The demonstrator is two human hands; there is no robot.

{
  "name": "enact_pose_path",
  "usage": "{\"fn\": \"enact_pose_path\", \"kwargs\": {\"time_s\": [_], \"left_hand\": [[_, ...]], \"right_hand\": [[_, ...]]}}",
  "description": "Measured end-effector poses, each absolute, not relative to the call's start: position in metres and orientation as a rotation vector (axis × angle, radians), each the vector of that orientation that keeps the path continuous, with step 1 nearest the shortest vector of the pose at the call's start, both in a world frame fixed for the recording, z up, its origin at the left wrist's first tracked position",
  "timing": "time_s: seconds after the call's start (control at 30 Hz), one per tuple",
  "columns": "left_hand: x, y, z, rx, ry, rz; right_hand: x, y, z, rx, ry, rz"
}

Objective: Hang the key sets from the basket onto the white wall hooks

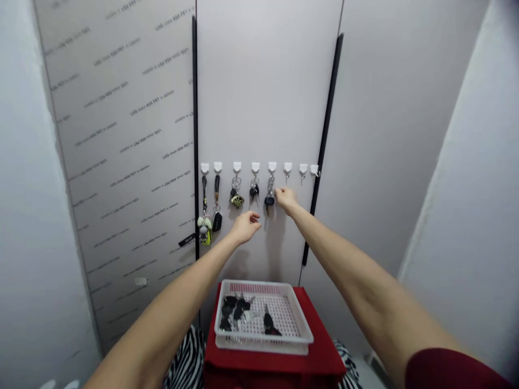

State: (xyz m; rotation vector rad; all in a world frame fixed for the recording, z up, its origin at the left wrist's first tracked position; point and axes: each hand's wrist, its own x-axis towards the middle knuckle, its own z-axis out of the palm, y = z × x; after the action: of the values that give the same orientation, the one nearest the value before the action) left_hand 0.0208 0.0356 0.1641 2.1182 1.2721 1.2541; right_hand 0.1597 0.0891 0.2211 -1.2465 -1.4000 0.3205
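Observation:
My right hand (286, 200) is raised to the door panel with its fingers curled in. Right beside it a bunch of keys (270, 201) with a black head and a metal chain hangs from a white hook (272, 167). Whether the fingertips touch that chain or pinch something small cannot be made out. Lower and to the left, my left hand (246, 226) hovers before the panel, thumb and fingers apart, holding nothing. Nearest above it hangs another key bunch (254, 190).
More keys hang leftward: a bunch with a yellow-green tag (237, 201), a car key (217, 220) on a strap, and a plush charm (204, 227). Bare white hooks (287, 167) continue rightward. Below, a white basket (263, 346) with several keys (239, 308) stands on a red box (275, 364).

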Motion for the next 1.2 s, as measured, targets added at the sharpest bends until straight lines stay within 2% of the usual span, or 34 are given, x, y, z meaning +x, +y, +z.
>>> {"fn": "enact_pose_path", "kwargs": {"time_s": [0.13,0.2,0.33,0.43,0.57,0.83,1.07,1.2], "left_hand": [[0.002,0.033,0.1,2.041,1.351,1.091],[-0.006,0.024,0.064,2.085,1.417,0.917],[-0.009,-0.005,0.012,2.358,1.54,0.556],[-0.006,-0.019,0.0,2.52,1.603,0.438],[-0.004,-0.024,0.004,2.521,1.63,0.359],[-0.004,-0.021,-0.002,2.399,1.575,0.397],[-0.001,0.0,0.007,1.91,1.313,0.791],[0.002,0.005,0.039,1.677,1.06,0.897]], "right_hand": [[0.164,0.064,0.162,-1.289,-1.501,0.04],[0.161,0.043,0.113,-1.286,-1.725,0.127],[0.147,0.007,0.018,-1.366,-2.1,0.531],[0.135,-0.006,-0.016,-1.372,-2.264,0.474],[0.128,-0.01,-0.018,-1.448,-2.391,0.311],[0.129,-0.011,-0.019,-1.487,-2.337,0.433],[0.133,-0.013,-0.005,-1.298,-2.09,0.65],[0.136,-0.013,0.021,-1.147,-2.003,0.552]]}}
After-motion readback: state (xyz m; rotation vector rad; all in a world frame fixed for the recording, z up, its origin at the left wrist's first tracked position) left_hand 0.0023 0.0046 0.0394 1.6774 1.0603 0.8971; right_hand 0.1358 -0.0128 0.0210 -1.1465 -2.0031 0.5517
